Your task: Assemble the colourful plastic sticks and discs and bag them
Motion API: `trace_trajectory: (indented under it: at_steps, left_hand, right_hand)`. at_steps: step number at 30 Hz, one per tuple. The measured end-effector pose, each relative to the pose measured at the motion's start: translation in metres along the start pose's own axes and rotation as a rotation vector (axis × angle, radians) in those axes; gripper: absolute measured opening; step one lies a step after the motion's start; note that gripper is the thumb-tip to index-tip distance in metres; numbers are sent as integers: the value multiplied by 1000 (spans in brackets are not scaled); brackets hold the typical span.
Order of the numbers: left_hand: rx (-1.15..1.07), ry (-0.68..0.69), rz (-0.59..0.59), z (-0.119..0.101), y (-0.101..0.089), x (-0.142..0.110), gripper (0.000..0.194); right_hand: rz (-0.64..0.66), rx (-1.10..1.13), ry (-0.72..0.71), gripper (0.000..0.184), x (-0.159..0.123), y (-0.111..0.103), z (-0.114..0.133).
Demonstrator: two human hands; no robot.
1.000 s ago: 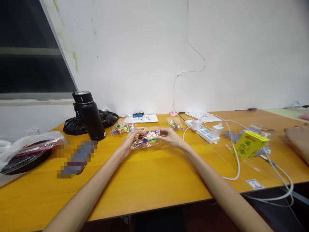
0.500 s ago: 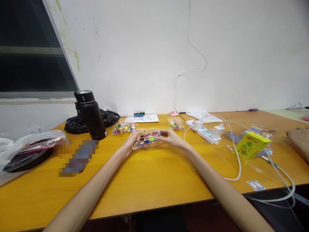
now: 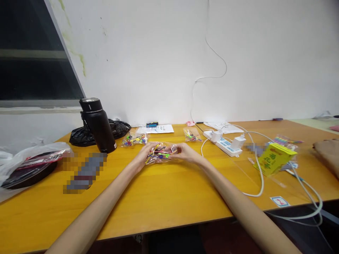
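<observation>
Between my hands is a clear plastic bag (image 3: 161, 154) of small coloured plastic pieces, yellow, green, blue and red. My left hand (image 3: 143, 155) grips its left side, and my right hand (image 3: 185, 153) pinches its right side. Beyond my left hand lies a second clear bag of coloured pieces (image 3: 134, 139). A smaller bag of similar pieces (image 3: 192, 135) rests behind my right hand.
On the left stand a black flask (image 3: 97, 125), a black plastic bag (image 3: 118, 128) and a round black tray (image 3: 31, 173) in white plastic. To the right are a power strip (image 3: 225, 144) with white cables, a yellow box (image 3: 275, 158) and another person's hand (image 3: 327, 151).
The bag looks more bunched up between my hands, its right side drawn in a little. Both hands stay at about the same place.
</observation>
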State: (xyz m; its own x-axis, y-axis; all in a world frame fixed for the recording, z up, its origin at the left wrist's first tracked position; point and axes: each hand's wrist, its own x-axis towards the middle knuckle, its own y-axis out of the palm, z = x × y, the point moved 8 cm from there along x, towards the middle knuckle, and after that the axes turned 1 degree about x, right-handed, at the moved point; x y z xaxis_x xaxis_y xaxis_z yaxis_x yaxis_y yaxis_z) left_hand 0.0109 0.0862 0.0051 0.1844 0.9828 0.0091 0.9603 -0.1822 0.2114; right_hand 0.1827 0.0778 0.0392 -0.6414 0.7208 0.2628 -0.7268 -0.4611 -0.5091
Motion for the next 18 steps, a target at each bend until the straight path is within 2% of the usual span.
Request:
trace_trajectory:
  at_steps: [5, 9, 13, 18]
  left_hand:
    - [-12, -26, 14, 2, 2, -1, 43]
    - [-46, -61, -4, 3, 1, -2, 45]
    - [-81, -75, 5, 0, 4, -5, 45]
    - [-101, -48, 21, -5, 6, -6, 43]
  right_hand:
    - [-18, -40, 35, 49, 0, -1, -5]
    - [-77, -96, -22, 41, 0, -3, 3]
    - [-165, -96, -35, 47, 0, -8, 8]
    - [-161, -96, -110, 48, 0, -6, 17]
